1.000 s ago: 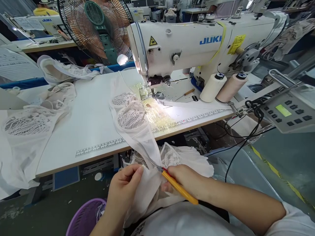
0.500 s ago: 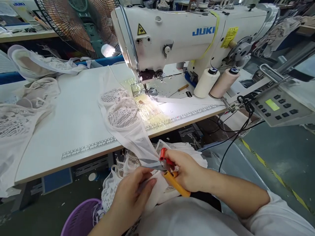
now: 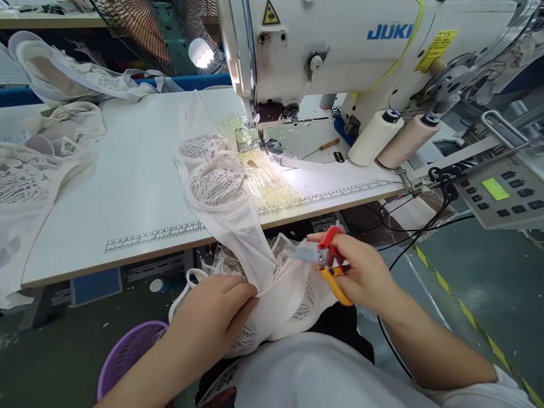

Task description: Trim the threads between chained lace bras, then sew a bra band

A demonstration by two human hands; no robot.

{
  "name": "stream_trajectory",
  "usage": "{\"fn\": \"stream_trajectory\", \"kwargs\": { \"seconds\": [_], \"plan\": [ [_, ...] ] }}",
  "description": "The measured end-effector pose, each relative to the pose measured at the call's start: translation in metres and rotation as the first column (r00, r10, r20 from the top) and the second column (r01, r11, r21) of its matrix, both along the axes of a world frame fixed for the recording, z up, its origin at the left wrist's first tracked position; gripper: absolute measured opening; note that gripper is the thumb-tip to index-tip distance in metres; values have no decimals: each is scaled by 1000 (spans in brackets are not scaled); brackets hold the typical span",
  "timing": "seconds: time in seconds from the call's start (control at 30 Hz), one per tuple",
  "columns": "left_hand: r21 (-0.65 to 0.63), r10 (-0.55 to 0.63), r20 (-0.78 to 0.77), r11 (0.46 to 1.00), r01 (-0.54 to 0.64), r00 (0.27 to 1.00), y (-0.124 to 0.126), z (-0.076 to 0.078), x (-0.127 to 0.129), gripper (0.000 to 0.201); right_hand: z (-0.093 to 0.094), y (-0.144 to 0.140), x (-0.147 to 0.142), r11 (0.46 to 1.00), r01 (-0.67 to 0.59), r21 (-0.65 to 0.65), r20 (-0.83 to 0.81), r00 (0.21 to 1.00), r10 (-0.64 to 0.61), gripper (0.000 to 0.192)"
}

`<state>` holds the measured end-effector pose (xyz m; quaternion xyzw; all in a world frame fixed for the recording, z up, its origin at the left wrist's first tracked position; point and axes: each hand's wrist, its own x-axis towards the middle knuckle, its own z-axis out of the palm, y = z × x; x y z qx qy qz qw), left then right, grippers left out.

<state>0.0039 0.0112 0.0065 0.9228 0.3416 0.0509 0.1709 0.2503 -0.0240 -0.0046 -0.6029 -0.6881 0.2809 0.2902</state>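
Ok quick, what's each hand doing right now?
Left hand: closed, pinching the white lace garment.
Right hand: closed on the thread snips.

- The snips' blades are blurred; whether they touch the fabric cannot be told.
- The left hand's fingertips are buried in the lace garment.
- The sewing machine's top and the fan are cut off by the far edge.
- The purple basket is partly hidden behind the left forearm.
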Motion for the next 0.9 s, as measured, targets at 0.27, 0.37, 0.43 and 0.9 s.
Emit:
{"fn": "stream_trajectory", "kwargs": {
  "seconds": [0.27, 0.37, 0.43, 0.9],
  "plan": [
    [-3, -144, 18, 990, 144, 989, 3, 6, 4, 24, -16, 5, -42, 915, -367, -166, -419, 867, 271, 14],
    [-1, -136, 26, 991, 136, 990, 7, 10, -16, 21, -22, 4, -36, 919, -373, -132, -468, 840, 274, 13],
    [15, -71, 112, 997, 70, 991, 9, 12, -32, 20, -23, 4, -32, 919, -373, -131, -473, 838, 272, 15],
    [-572, 341, 245, 806, -148, 908, 19, 24, -47, 13, -16, -19, -25, 891, -376, -253, -425, 871, 247, 16]
  ]
}}
